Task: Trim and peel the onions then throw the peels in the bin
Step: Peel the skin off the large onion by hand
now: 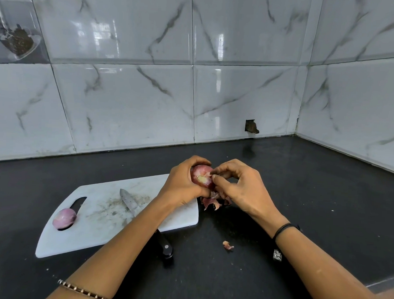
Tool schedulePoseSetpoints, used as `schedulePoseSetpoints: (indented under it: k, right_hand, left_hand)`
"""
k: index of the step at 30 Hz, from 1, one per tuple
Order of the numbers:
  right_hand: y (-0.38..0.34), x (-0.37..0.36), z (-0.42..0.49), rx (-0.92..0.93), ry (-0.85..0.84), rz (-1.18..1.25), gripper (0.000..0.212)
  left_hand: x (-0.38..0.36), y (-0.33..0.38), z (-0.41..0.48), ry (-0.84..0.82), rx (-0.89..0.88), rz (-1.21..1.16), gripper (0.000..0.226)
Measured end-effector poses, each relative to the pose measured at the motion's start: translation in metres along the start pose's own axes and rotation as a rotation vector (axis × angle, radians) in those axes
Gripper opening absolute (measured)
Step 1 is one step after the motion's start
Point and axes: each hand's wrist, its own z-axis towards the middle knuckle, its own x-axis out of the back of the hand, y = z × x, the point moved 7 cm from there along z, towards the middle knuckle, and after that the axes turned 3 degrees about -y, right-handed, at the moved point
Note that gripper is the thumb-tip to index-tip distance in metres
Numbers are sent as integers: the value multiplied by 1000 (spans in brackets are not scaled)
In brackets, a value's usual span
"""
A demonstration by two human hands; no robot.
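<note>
Farthest to the left of the grip, a peeled onion (64, 218) rests on the white cutting board (102, 233), sitting over the board's handle slot near its left end. Moving toward the hands, a knife (130, 201) lies on the board with its blade pointing up and away; its black handle runs under the left forearm and comes out past the board's near edge onto the dark countertop (325, 189).

The left hand (182, 187) is closed around a red onion (201, 177), cupping it from the left with fingers curled over the top and the thumb below, holding it just above the board's far right corner. The onion's pale trimmed end faces the camera. Touching the onion from the right, the right hand (242, 185) has its thumb and fingertips pinched narrowly on a thin flap of skin at the onion's right edge.

Directly beneath the two hands, a small heap of reddish peels (214, 203) lies on the countertop just beside the board's right edge. Nearer the person and below the right hand, well apart from that heap, one single loose peel scrap (228, 245) lies on the countertop. A black band (282, 230) circles the right wrist, and a beaded bracelet (83, 291) circles the left forearm. Marble-pattern wall tiles (194, 81) stand behind everything.
</note>
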Motion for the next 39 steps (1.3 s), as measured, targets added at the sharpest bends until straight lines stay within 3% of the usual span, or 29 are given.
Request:
schedulePoseSetpoints:
  k: [6, 8, 16, 19, 27, 31, 39]
  right_hand:
    - [11, 7, -1, -150, 69, 159, 8]
    - [15, 8, 0, -164, 75, 111, 6]
    - [-9, 1, -3, 43, 1, -9, 20]
    - [-8, 1, 0, 86, 32, -116, 15]
    - [10, 9, 3, -44, 136, -116, 11]
    - [12, 9, 3, -52, 101, -181, 7]
    - [-3, 10, 1, 39, 85, -112, 13]
  left_hand:
    - [0, 2, -2, 13, 18, -9, 69]
    - [0, 3, -2, 18, 19, -10, 70]
    - [1, 4, -3, 12, 17, -40, 65]
    - [0, 4, -3, 8, 21, -33, 65]
    - [0, 3, -2, 24, 31, -39, 70]
    - [1, 4, -3, 45, 33, -76, 69]
    - [5, 4, 0, 90, 124, -413, 62]
